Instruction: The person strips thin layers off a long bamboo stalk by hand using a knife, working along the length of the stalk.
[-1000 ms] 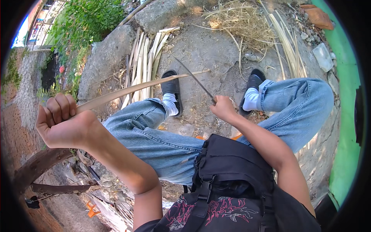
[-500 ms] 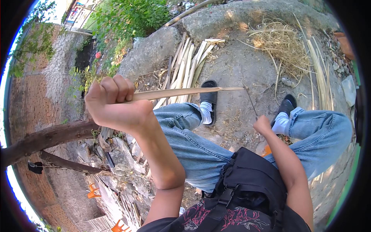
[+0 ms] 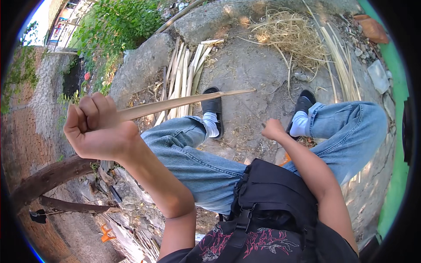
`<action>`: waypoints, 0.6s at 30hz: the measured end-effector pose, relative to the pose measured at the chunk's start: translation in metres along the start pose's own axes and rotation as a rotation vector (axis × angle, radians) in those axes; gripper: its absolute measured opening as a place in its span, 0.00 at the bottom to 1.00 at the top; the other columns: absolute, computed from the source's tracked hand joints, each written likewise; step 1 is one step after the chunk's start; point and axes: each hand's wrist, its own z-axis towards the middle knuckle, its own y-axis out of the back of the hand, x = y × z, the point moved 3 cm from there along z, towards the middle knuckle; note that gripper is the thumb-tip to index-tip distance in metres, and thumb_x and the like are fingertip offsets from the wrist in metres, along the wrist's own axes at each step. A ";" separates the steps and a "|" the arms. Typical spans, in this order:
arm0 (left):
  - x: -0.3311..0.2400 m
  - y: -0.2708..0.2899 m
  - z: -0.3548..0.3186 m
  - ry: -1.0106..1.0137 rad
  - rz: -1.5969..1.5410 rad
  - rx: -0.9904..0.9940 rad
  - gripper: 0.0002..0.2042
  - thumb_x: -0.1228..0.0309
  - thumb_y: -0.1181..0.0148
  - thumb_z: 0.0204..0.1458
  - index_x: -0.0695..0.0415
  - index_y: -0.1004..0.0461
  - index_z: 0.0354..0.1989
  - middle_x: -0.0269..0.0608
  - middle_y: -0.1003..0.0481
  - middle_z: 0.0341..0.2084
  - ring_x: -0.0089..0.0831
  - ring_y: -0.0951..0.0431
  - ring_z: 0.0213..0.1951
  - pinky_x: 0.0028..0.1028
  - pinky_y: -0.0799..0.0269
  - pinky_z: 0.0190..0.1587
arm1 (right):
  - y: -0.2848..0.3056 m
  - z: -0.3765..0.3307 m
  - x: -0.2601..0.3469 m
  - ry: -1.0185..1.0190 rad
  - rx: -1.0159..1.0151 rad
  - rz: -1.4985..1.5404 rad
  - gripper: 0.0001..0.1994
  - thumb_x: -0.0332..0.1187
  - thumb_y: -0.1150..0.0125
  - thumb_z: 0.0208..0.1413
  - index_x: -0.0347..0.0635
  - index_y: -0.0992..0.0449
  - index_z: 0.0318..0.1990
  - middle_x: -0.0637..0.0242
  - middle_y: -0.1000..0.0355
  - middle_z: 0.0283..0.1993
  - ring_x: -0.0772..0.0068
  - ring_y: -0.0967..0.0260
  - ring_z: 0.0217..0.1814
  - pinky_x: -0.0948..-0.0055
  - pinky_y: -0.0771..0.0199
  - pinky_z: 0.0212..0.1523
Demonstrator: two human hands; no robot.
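My left hand (image 3: 98, 127) is closed in a fist round one end of a long, pale bamboo strip (image 3: 175, 103), raised on the left side. The strip slants slightly upward to the right, and its far tip lies above the ground between my feet. Low in front of my right knee, my right hand (image 3: 274, 130) is closed on a thin, dark knife. Only a bit of its handle end shows beyond the fingers, and the blade is a faint blur pointing up and left, below the strip's tip.
Split bamboo strips (image 3: 186, 74) lie in a stack beyond my left foot. A heap of curly shavings (image 3: 291, 39) and more long strips (image 3: 341, 61) lie at the far right. Large rocks (image 3: 144, 65) border the ground. A tree trunk (image 3: 57, 175) leans at the left, before a brick wall (image 3: 26, 127).
The view has shifted, so most things sit further left. The knife's blade, earlier touching or close to the strip's tip, now blurs lower down, apart from it. Both hands keep their grips.
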 end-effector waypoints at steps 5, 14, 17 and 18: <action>0.007 0.007 0.003 0.179 -0.331 0.453 0.19 0.66 0.52 0.55 0.48 0.52 0.14 0.27 0.55 0.10 0.19 0.58 0.15 0.24 0.65 0.17 | 0.029 -0.054 0.049 0.145 0.040 0.030 0.15 0.34 0.40 0.41 0.32 0.22 0.36 0.43 0.26 0.38 0.45 0.28 0.45 0.55 0.29 0.48; 0.008 -0.002 0.005 0.053 -0.210 0.311 0.25 0.46 0.56 0.56 0.47 0.53 0.14 0.27 0.56 0.09 0.19 0.58 0.14 0.24 0.67 0.16 | 0.092 -0.071 0.006 -0.074 -0.027 -0.181 0.19 0.43 0.40 0.49 0.36 0.22 0.40 0.51 0.26 0.46 0.53 0.28 0.50 0.62 0.28 0.48; 0.008 0.001 0.004 -0.023 -0.074 0.042 0.27 0.43 0.57 0.56 0.48 0.53 0.14 0.28 0.54 0.10 0.20 0.56 0.15 0.24 0.64 0.17 | 0.086 -0.047 -0.016 -0.145 -0.030 0.009 0.24 0.50 0.42 0.51 0.32 0.22 0.39 0.47 0.26 0.43 0.52 0.28 0.49 0.61 0.28 0.47; 0.007 0.005 0.004 -0.039 0.001 -0.121 0.27 0.43 0.57 0.56 0.48 0.53 0.14 0.28 0.53 0.11 0.21 0.55 0.16 0.23 0.62 0.18 | 0.074 -0.033 -0.021 -0.152 -0.034 0.012 0.24 0.50 0.42 0.51 0.32 0.22 0.39 0.47 0.26 0.43 0.52 0.28 0.49 0.61 0.28 0.47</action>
